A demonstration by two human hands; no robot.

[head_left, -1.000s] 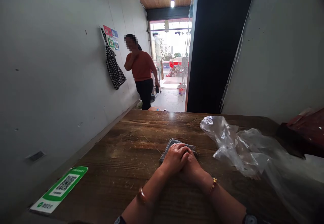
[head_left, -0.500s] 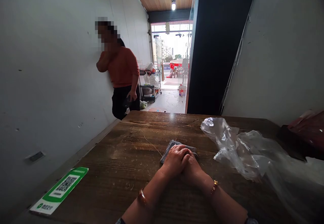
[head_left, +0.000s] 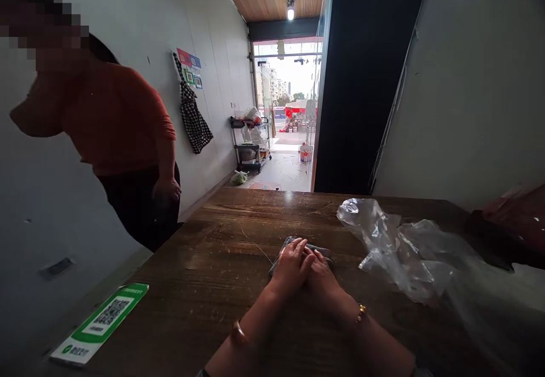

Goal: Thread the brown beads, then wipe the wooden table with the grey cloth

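Observation:
My left hand [head_left: 291, 266] lies palm down with its fingers stretched out on a folded grey cloth [head_left: 325, 251]. Close against it, my right hand [head_left: 322, 273] also rests flat on the cloth, its fingertips meeting the left hand near the thumb. Both hands are open, and neither grips the cloth. Much of the cloth is hidden under them. It lies on a dark brown wooden table [head_left: 230, 229].
Crumpled clear plastic bags [head_left: 383, 241] spread over the table's right side. A green-and-white QR code card [head_left: 104, 323] lies at the left edge. Another person [head_left: 123, 121] stands beyond that edge. Farther back are a loaded cart [head_left: 251, 144] and a checked apron [head_left: 193, 118] on the wall.
The other person has come nearer along the left wall, uncovering the hanging apron. My hands have slid slightly apart from their overlapped pose, and my right fingers now show.

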